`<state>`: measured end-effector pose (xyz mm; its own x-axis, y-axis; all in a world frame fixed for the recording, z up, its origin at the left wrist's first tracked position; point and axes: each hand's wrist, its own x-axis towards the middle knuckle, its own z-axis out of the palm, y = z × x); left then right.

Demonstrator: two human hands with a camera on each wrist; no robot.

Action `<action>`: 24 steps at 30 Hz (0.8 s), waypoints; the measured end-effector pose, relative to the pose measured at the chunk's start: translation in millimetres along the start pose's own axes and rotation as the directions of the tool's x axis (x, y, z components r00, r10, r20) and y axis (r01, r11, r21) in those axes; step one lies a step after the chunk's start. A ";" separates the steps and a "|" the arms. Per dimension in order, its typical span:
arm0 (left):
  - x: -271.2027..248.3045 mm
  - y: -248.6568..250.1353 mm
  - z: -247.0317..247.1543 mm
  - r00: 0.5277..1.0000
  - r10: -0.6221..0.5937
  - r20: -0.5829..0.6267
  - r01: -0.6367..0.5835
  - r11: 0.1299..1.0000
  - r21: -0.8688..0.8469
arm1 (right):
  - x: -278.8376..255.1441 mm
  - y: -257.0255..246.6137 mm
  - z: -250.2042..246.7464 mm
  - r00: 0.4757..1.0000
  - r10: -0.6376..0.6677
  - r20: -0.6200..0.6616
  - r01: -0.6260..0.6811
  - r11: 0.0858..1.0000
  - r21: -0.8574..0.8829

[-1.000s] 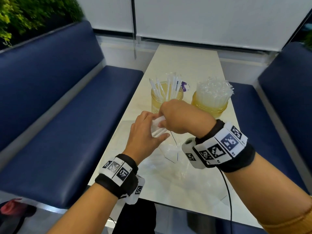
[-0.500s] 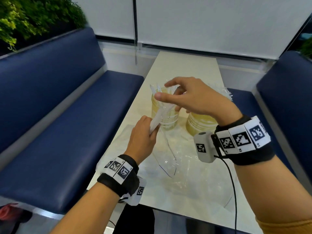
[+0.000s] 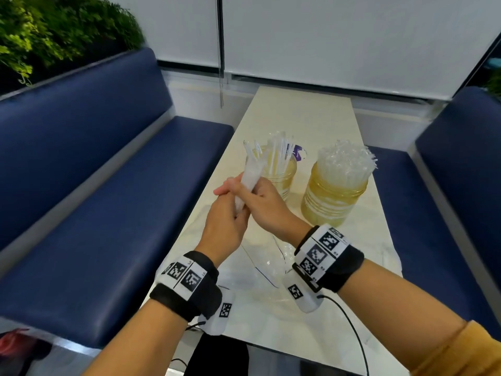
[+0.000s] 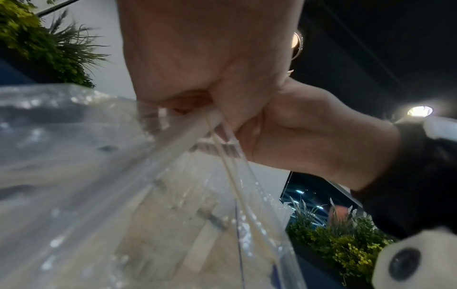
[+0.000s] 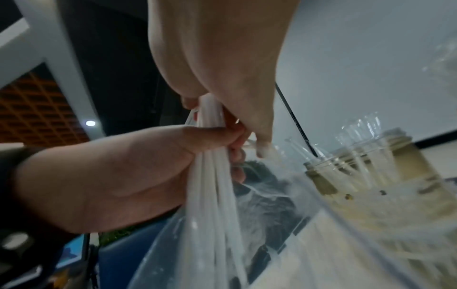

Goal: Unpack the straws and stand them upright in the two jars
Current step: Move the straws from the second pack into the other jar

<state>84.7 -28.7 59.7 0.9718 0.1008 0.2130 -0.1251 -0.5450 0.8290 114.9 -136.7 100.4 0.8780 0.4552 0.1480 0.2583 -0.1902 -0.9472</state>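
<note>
- Left hand (image 3: 226, 221): its fingers are clenched round the lower part of a bundle of straws (image 3: 250, 183), which it holds tilted up and away over the tabletop (image 3: 298, 118).
- Right hand (image 3: 260, 204): it meets the same bundle from the other side, fingers curled about the straws just above the left hand's grip. The right wrist view shows several white straws (image 5: 210, 156) passing between both hands.
- Judgement: the two-handed hold looks meant to gather the loose straws into one tight sheaf, so that they go into a jar together instead of splaying.
- Packaging: a clear plastic bag (image 3: 268, 267) lies crumpled on the tabletop beneath the hands. In the left wrist view, clear film (image 4: 99, 176) hangs close under the grip; whether it clings to the bundle cannot be told.
- Left jar (image 3: 282, 175): it stands just beyond the hands, amber-tinted, with a sparse scatter of straws leaning at angles. It has room to spare and is the likely destination.
- Right jar (image 3: 333, 196): it stands beside the first and is packed full with upright clear straws.
- Progress, as a judgement: well advanced, with one jar filled and the other part-filled.
- Risk: straws leaning in the left jar may obstruct entry.
</note>
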 end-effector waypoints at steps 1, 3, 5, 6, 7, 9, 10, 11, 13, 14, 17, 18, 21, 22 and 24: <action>-1.2 1.7 -1.2 1.000 -0.023 0.006 0.023 1.000 0.006 | 1.4 -3.8 1.9 0.999 0.006 -0.032 -0.006 1.000 -0.008; -0.8 0.3 -3.1 1.000 -0.022 0.009 0.022 1.000 -0.011 | 7.2 -16.8 -0.9 0.997 0.019 -0.074 -0.020 1.000 -0.018; 0.6 -3.8 -4.1 1.000 -0.019 0.001 0.019 0.998 0.064 | 16.3 -38.2 -11.9 0.994 -0.013 -0.105 0.017 0.999 0.032; -0.3 -2.3 -6.1 1.000 -0.026 -0.011 0.027 0.994 0.108 | 22.0 -50.9 -19.2 0.991 -0.042 -0.129 0.054 0.995 0.089; -1.0 -5.1 -6.3 0.999 -0.053 -0.011 0.054 0.989 0.136 | 28.7 -63.9 -27.7 0.986 -0.059 -0.159 0.085 0.984 0.159; -1.1 -8.0 -8.4 0.999 -0.036 -0.015 0.038 0.989 0.145 | 44.1 -85.7 -48.1 0.975 -0.061 -0.214 0.128 0.941 0.312; -1.4 -6.9 -10.9 1.000 -0.011 -0.016 0.013 0.991 0.135 | 52.6 -94.0 -59.1 0.967 -0.069 -0.246 0.158 0.919 0.361; -1.5 -8.3 -12.1 1.000 -0.005 -0.006 0.006 0.992 0.126 | 62.0 -100.1 -70.4 0.954 -0.088 -0.285 0.196 0.905 0.377; -1.1 -8.3 -15.2 1.000 -0.007 -0.003 0.008 0.991 0.137 | 82.9 -102.2 -90.5 0.916 -0.143 -0.375 0.281 0.895 0.346; -0.6 -7.6 -17.0 1.000 -0.007 0.000 0.007 0.989 0.147 | 93.7 -97.8 -98.2 0.893 -0.161 -0.419 0.313 0.893 0.323; 0.1 -5.0 -21.4 1.000 -0.004 0.017 0.001 0.986 0.169 | 121.5 -65.4 -107.2 0.843 -0.142 -0.520 0.295 0.929 0.225; 0.4 -4.0 -23.1 1.000 -0.006 0.024 0.001 0.986 0.165 | 127.9 -50.6 -106.1 0.842 -0.124 -0.525 0.254 0.949 0.184; 2.0 -1.1 -26.4 1.000 -0.005 0.031 0.001 0.990 0.144 | 139.7 -5.7 -96.1 0.878 -0.049 -0.477 0.112 0.988 0.106; 2.5 0.4 -28.1 1.000 -0.002 0.030 -0.002 0.989 0.145 | 141.6 7.7 -92.2 0.888 -0.016 -0.460 0.053 0.996 0.068; 3.8 1.9 -30.7 1.000 0.010 0.022 -0.013 0.991 0.136 | 141.9 30.9 -85.9 0.904 0.072 -0.422 -0.072 0.997 0.015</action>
<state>82.0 -3.8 78.0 0.9747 0.0765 0.2100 -0.1099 -0.6541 0.7484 282.1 -152.6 116.6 0.9820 0.0308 0.1861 0.1884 -0.2090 -0.9596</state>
